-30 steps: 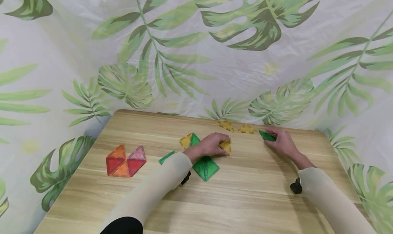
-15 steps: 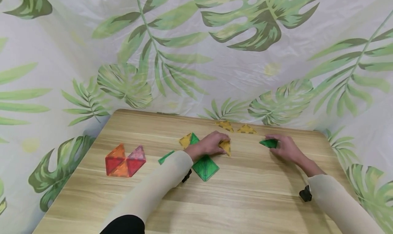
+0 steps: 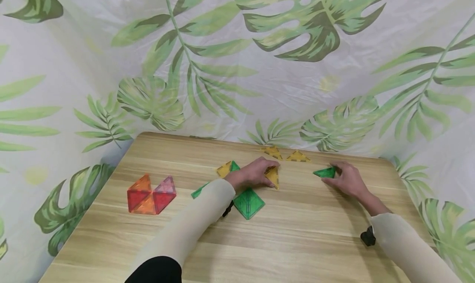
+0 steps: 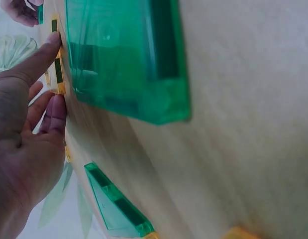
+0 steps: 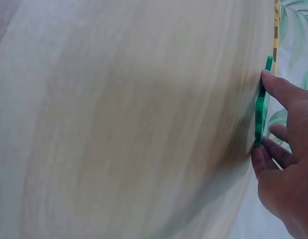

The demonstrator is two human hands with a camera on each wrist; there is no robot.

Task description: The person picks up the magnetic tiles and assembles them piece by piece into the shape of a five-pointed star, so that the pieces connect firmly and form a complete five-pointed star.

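My left hand [image 3: 256, 172] pinches a yellow triangular magnetic tile [image 3: 273, 176] between thumb and fingers, low at the table; the left wrist view also shows that yellow tile [image 4: 58, 69] edge-on. Under and beside the left forearm lie several green triangular tiles, two of them forming a green diamond [image 3: 248, 203]. Another yellow tile [image 3: 224, 170] sits just left of a partly hidden green tile [image 3: 234, 166]. On the right, my right hand [image 3: 346, 178] grips a green triangular tile [image 3: 324, 173] by its edges. That green tile [image 5: 262, 107] is seen nearly edge-on in the right wrist view.
Two yellow triangular tiles [image 3: 298, 156] lie near the table's back edge. A cluster of red, orange and pink tiles [image 3: 142, 198] lies at the left. A leaf-printed cloth [image 3: 222, 68] hangs behind the wooden table [image 3: 297, 241].
My right hand has come slightly nearer with the green tile, which has turned a little. The left hand stays almost in place, holding the yellow tile.
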